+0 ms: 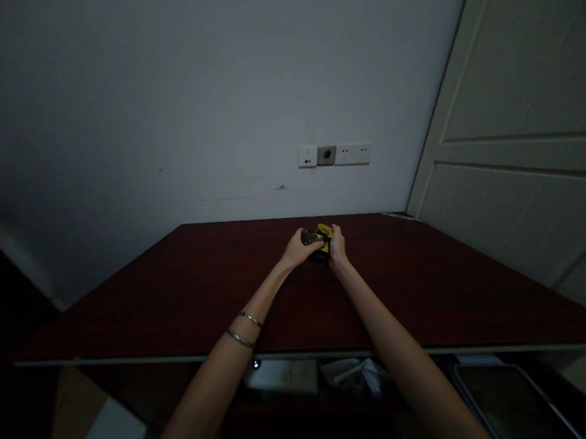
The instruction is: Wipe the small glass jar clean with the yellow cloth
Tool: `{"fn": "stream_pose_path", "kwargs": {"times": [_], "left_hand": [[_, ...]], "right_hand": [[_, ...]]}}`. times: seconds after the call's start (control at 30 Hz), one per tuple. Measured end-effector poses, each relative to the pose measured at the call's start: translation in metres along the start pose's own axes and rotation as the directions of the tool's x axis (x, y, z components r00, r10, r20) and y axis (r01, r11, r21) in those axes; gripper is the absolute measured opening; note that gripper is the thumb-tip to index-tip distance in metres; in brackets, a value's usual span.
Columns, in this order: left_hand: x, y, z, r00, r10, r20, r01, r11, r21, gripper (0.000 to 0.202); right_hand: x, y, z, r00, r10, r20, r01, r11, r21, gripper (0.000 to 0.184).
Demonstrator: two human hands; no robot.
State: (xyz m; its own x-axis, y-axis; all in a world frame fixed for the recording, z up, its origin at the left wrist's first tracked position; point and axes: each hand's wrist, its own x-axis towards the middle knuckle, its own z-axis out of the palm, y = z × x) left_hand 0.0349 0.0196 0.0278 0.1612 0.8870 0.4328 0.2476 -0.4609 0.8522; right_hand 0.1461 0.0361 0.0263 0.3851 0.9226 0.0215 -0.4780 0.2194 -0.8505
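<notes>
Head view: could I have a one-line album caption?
Left hand grips a small yellow-and-dark object, right hand against it, at a dark-red table.

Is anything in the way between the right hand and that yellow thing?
Nothing I can see: the right hand is up against the right side of the yellow thing. On the other side, the left hand grips a dark brown piece; whether the two are joined is too dark to tell.

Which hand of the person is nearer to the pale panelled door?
Right. The right hand is at the yellow item, on the side facing the door; the left hand is on the opposite side, farther from the door.
</notes>
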Motion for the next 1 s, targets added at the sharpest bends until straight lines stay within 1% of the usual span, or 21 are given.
{"fn": "stream_pose_path", "kwargs": {"times": [0.07,0.1,0.13,0.27,0.3,0.37,0.43,0.5,0.6,0.67,0.77,0.83,0.9,0.93,1.0], "left_hand": [[0.001,0.001,-0.003,0.996,0.026,0.085,-0.021,0.998,-0.056,0.035],[0.0,0.001,-0.005,0.994,0.035,0.107,-0.026,0.996,-0.082,0.032],[0.0,0.0,-0.007,0.993,0.034,0.115,-0.021,0.994,-0.108,0.032],[-0.005,-0.001,-0.016,0.995,-0.037,0.092,0.052,0.984,-0.17,0.043],[-0.007,0.0,-0.018,0.992,-0.049,0.117,0.071,0.981,-0.183,0.043],[-0.01,0.001,-0.023,0.975,-0.066,0.214,0.114,0.969,-0.221,0.041],[-0.012,0.001,-0.027,0.952,-0.069,0.297,0.151,0.952,-0.264,0.038],[-0.013,0.001,-0.029,0.946,-0.059,0.32,0.155,0.946,-0.284,0.037],[-0.011,-0.001,-0.031,0.955,-0.055,0.291,0.132,0.959,-0.251,0.039],[-0.009,-0.003,-0.032,0.968,-0.067,0.242,0.116,0.974,-0.195,0.042],[-0.005,-0.01,-0.031,0.986,-0.078,0.145,0.094,0.99,-0.105,0.047],[-0.003,-0.016,-0.029,0.995,-0.091,0.046,0.094,0.993,-0.066,0.055],[-0.003,-0.023,-0.028,0.992,-0.119,-0.053,0.116,0.992,-0.047,0.066],[-0.003,-0.026,-0.027,0.988,-0.134,-0.075,0.131,0.99,-0.047,0.07],[-0.004,-0.029,-0.025,0.984,-0.158,-0.078,0.153,0.986,-0.061,0.075]], "right_hand": [[0.001,-0.006,-0.002,0.999,0.037,-0.017,-0.037,0.999,-0.004,0.033],[0.002,-0.008,-0.003,0.999,0.05,-0.018,-0.051,0.999,-0.014,0.033],[0.002,-0.01,-0.003,0.998,0.059,-0.012,-0.06,0.998,-0.029,0.032],[0.001,-0.011,-0.002,0.995,0.089,0.051,-0.083,0.991,-0.105,0.033],[0.001,-0.01,-0.002,0.992,0.105,0.076,-0.096,0.989,-0.114,0.035],[0.0,-0.007,-0.001,0.984,0.137,0.115,-0.122,0.984,-0.129,0.037],[0.0,-0.004,0.001,0.983,0.139,0.123,-0.121,0.983,-0.142,0.037],[-0.001,-0.001,0.002,0.987,0.113,0.118,-0.095,0.985,-0.146,0.036],[-0.003,0.002,0.004,0.987,0.088,0.134,-0.07,0.989,-0.133,0.037],[-0.005,0.004,0.005,0.986,0.08,0.148,-0.06,0.989,-0.135,0.038],[-0.007,0.011,0.007,0.983,0.017,0.183,0.008,0.991,-0.135,0.039],[-0.007,0.016,0.009,0.978,-0.058,0.201,0.086,0.988,-0.13,0.04],[-0.008,0.02,0.011,0.971,-0.116,0.207,0.146,0.98,-0.135,0.039],[-0.008,0.022,0.012,0.97,-0.13,0.204,0.16,0.977,-0.14,0.039],[-0.007,0.023,0.013,0.971,-0.131,0.2,0.163,0.975,-0.153,0.039]]}}
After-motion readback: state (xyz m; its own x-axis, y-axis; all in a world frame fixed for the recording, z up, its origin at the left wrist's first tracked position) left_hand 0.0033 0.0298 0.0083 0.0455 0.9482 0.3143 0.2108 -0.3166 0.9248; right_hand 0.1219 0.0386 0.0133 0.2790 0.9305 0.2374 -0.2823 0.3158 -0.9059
